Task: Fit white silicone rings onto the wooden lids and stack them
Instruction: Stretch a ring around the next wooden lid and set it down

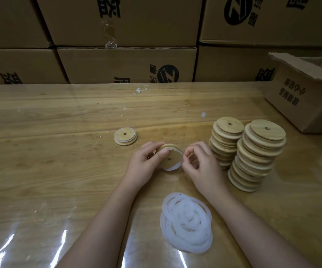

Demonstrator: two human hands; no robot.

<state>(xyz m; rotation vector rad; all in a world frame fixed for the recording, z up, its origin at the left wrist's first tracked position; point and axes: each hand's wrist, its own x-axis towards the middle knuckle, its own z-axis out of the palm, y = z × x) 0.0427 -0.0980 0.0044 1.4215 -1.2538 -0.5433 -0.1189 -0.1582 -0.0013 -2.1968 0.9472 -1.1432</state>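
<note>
Left hand [144, 161] fingers clamp the wooden lid [170, 154] at tabletop [59, 151] centre, steadying it while right hand [201, 161] fingers pinch the white silicone ring [176, 165], apparently stretching it over the rim. Spare rings [187, 222] lie at 6 o'clock, unfitted lid stacks [249, 151] at 3 o'clock, one ringed lid [125, 136] at 10 o'clock.

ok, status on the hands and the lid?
Left hand and right hand stretching a white silicone ring around a round wooden lid. One ringed lid set aside. Nothing blocking.
</note>
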